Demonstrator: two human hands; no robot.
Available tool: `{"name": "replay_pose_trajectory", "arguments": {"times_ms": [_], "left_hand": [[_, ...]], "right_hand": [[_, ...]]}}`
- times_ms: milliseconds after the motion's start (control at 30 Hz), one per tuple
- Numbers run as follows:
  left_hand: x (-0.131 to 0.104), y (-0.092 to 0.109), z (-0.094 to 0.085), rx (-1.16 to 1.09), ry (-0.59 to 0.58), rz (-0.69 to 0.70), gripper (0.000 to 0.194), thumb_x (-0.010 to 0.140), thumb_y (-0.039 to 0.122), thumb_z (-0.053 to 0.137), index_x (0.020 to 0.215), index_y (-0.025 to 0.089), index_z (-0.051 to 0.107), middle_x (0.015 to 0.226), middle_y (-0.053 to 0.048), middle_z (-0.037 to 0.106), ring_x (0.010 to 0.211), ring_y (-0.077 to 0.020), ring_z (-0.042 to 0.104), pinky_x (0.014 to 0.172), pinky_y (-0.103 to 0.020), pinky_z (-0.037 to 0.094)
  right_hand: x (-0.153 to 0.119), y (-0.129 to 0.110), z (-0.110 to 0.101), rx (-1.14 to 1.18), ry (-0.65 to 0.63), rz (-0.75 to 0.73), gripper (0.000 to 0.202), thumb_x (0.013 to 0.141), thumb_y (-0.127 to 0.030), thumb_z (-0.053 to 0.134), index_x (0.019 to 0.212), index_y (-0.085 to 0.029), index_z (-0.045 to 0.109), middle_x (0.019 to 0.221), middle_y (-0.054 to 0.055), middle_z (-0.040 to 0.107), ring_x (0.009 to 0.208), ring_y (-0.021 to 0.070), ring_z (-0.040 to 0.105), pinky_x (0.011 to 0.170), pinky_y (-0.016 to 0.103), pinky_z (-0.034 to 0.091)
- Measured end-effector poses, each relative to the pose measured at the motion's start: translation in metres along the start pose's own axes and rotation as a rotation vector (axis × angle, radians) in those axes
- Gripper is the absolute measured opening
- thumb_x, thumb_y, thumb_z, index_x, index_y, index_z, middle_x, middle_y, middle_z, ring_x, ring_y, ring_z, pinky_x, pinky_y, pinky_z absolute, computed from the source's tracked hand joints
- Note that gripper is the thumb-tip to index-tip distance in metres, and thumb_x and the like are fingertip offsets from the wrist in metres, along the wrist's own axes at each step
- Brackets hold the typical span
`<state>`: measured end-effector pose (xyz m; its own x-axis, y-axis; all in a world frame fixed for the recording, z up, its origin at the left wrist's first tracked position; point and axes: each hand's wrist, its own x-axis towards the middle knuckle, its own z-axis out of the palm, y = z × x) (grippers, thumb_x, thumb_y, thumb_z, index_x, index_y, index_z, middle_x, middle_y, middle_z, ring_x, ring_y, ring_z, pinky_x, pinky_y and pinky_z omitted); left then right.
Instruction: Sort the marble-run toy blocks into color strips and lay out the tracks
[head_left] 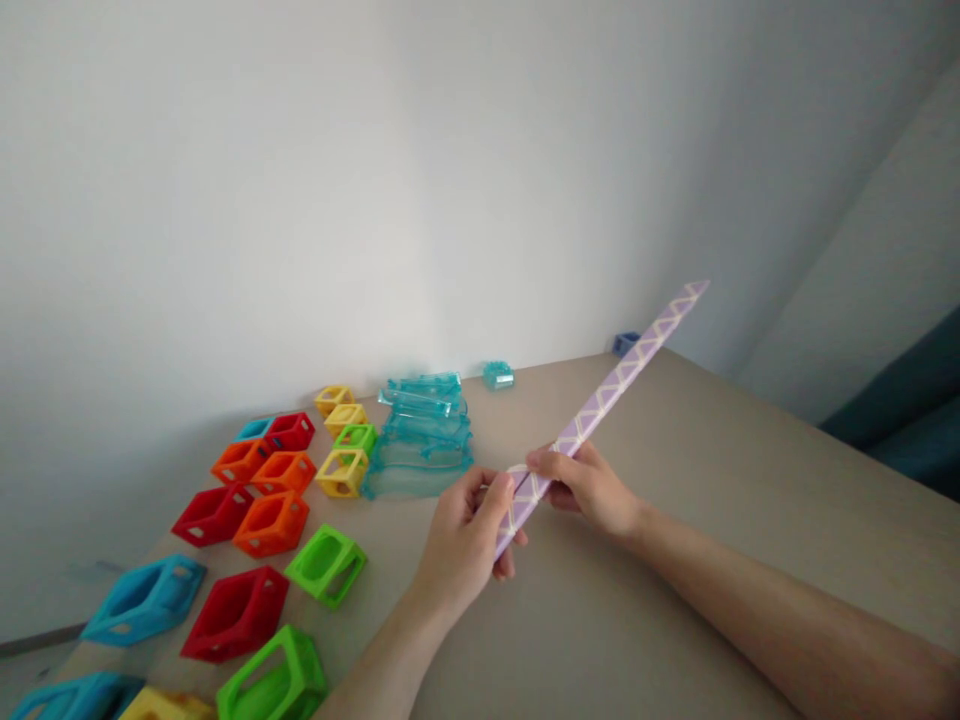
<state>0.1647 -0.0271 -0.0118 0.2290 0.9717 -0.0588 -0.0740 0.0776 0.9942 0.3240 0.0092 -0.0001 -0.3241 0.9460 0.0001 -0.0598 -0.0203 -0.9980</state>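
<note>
A long, narrow lilac strip (600, 402) with cream zigzag lines slants up to the right above the table; its material I cannot tell. My left hand (469, 525) is closed around its lower end, thumb on top and fingertips showing beneath. A little farther up the strip, my right hand (589, 487) pinches it between thumb and fingers. The two hands are close together. The strip's far end points freely toward the wall.
Several open-frame plastic cubes, such as a red cube (236, 612) and a green cube (326, 565), stand on the table (600, 620) at left. Clear teal plastic pieces (424, 440) lie near the wall (450, 180). A blue cube (624, 344) sits by the back corner.
</note>
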Motion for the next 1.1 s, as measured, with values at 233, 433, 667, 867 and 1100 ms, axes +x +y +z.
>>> {"name": "replay_pose_trajectory", "arguments": {"times_ms": [233, 433, 667, 867, 1100], "left_hand": [[-0.003, 0.005, -0.005, 0.045, -0.096, 0.007, 0.04, 0.086, 0.054, 0.05, 0.069, 0.018, 0.047, 0.047, 0.006, 0.044, 0.033, -0.0067, 0.04, 0.035, -0.019, 0.029], [-0.009, 0.004, -0.001, 0.116, -0.034, 0.033, 0.04, 0.092, 0.054, 0.039, 0.075, 0.019, 0.049, 0.051, 0.007, 0.038, 0.037, -0.0071, 0.036, 0.038, -0.02, 0.025], [-0.014, -0.001, 0.002, 0.391, 0.061, 0.309, 0.039, 0.099, 0.041, 0.03, 0.076, 0.019, 0.053, 0.07, -0.002, 0.059, 0.07, -0.0158, 0.056, 0.065, -0.027, 0.04], [-0.015, -0.011, -0.003, 0.427, 0.102, 0.52, 0.025, 0.099, 0.033, 0.033, 0.091, 0.019, 0.052, 0.076, -0.003, 0.061, 0.067, -0.015, 0.056, 0.064, -0.026, 0.039], [-0.011, -0.005, -0.008, 0.459, 0.054, 0.778, 0.022, 0.098, 0.034, 0.035, 0.104, 0.021, 0.052, 0.094, -0.006, 0.051, 0.088, -0.0185, 0.05, 0.079, -0.031, 0.041]], "right_hand": [[0.004, 0.002, -0.005, 0.141, 0.057, -0.003, 0.042, 0.076, -0.043, 0.061, 0.051, -0.022, 0.034, 0.04, -0.01, 0.024, 0.036, 0.0043, 0.017, 0.036, 0.022, 0.009], [0.001, 0.01, -0.003, 0.106, -0.295, 0.01, 0.032, 0.075, -0.043, 0.068, 0.065, -0.016, 0.053, 0.045, -0.009, 0.037, 0.039, 0.0051, 0.027, 0.037, 0.02, 0.019], [-0.003, 0.009, 0.005, 0.16, -0.349, 0.012, 0.015, 0.069, -0.027, 0.061, 0.06, -0.015, 0.057, 0.045, -0.006, 0.047, 0.034, 0.0049, 0.033, 0.033, 0.018, 0.022], [-0.003, 0.013, 0.007, 0.223, -0.342, 0.09, 0.024, 0.069, -0.033, 0.058, 0.054, -0.015, 0.058, 0.032, -0.005, 0.043, 0.027, 0.0062, 0.033, 0.03, 0.019, 0.02], [0.0, 0.011, 0.014, 0.295, -0.157, 0.1, 0.028, 0.069, -0.039, 0.056, 0.053, -0.016, 0.055, 0.032, -0.006, 0.039, 0.029, 0.0059, 0.03, 0.034, 0.019, 0.022]]}}
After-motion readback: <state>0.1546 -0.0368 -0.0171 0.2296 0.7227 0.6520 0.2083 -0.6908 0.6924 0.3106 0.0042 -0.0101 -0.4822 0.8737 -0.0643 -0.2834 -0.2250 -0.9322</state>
